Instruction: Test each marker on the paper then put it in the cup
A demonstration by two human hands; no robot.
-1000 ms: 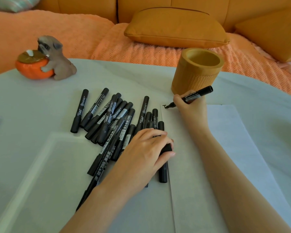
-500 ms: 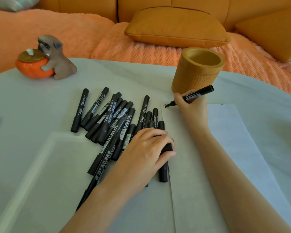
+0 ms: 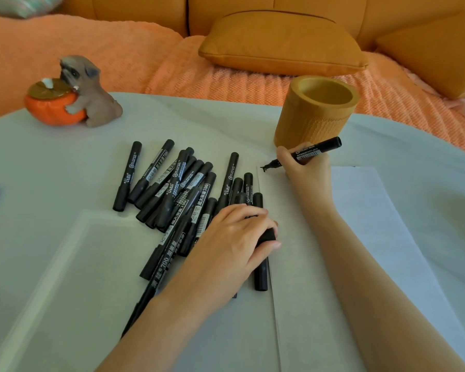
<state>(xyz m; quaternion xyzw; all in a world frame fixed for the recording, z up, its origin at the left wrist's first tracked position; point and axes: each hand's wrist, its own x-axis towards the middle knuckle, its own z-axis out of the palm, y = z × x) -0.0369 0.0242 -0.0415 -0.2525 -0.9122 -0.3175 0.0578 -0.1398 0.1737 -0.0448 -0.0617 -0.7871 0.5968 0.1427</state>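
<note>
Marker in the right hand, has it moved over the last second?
No. The marker keeps its tip at the same spot on the paper's far left corner, just in front of the cup, as in both earlier pictures.

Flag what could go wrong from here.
1. The marker is uncapped and its tip sits at the very corner of the paper; a stroke by the right hand may run onto the table.
2. The cup stands just behind that hand; lifting the marker could knock it.
3. The left hand grips a black piece, maybe the cap, atop the loose pile of markers; shifting may roll them.
</note>
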